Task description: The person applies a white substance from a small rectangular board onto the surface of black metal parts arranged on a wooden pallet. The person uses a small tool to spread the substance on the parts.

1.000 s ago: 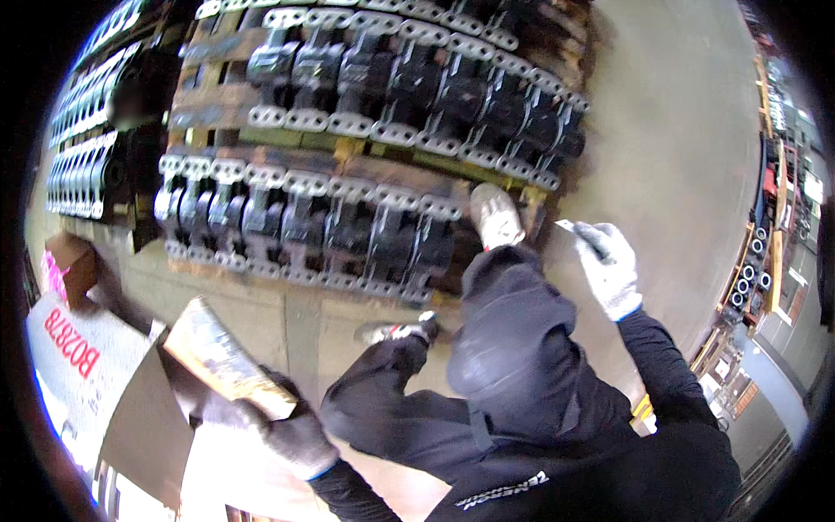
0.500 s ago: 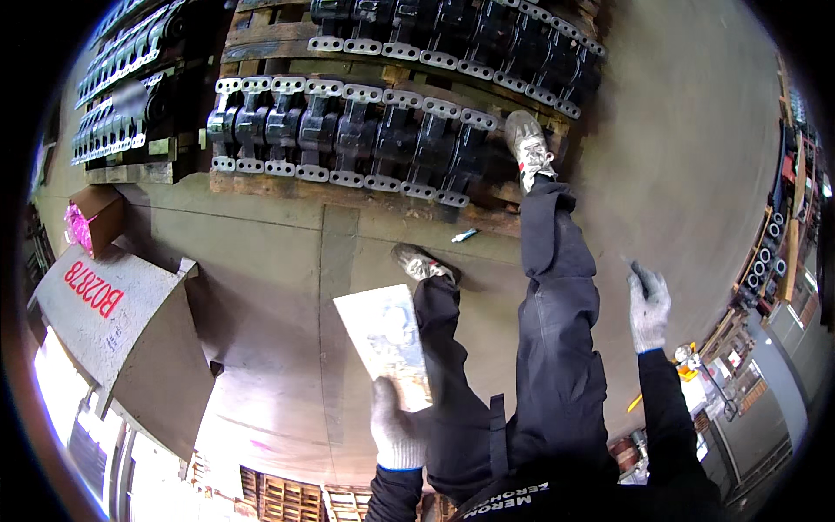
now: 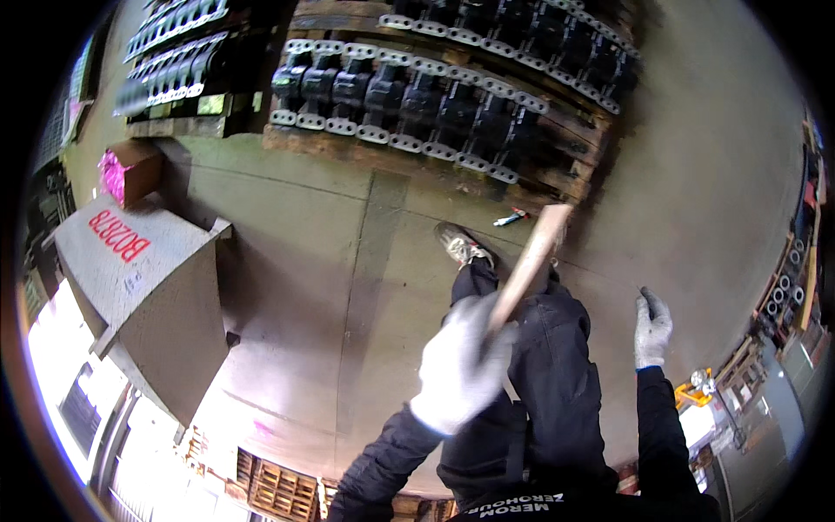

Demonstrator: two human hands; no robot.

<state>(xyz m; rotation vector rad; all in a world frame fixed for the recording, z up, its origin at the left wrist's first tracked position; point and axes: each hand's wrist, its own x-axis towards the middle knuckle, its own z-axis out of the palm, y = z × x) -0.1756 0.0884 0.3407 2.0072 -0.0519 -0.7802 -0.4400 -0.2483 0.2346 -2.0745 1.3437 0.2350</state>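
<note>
My left hand [image 3: 461, 370], in a pale work glove and blurred by motion, is closed on the lower end of a thin flat board or booklet [image 3: 532, 261]. Its edge is turned toward me, so it shows as a narrow light strip slanting up and right over my legs. Off to the right hangs my right hand [image 3: 652, 331], gloved in grey with darker fingertips. Its fingers are drawn together; anything between them is too small to make out.
Wooden pallets [image 3: 348, 146] ahead carry rows of black metal parts [image 3: 383, 96] with drilled grey flanges. At left, a cardboard box [image 3: 139, 170] with pink filling sits on a large grey block [image 3: 165, 287]. A small tube [image 3: 511, 217] lies on the floor [image 3: 296, 261]. Rings [image 3: 783, 291] line the right.
My left hand has risen and moved right, turning the board from face-on to edge-on. My right hand has dropped slightly. My far foot has come off the pallet's edge, and the view has shifted.
</note>
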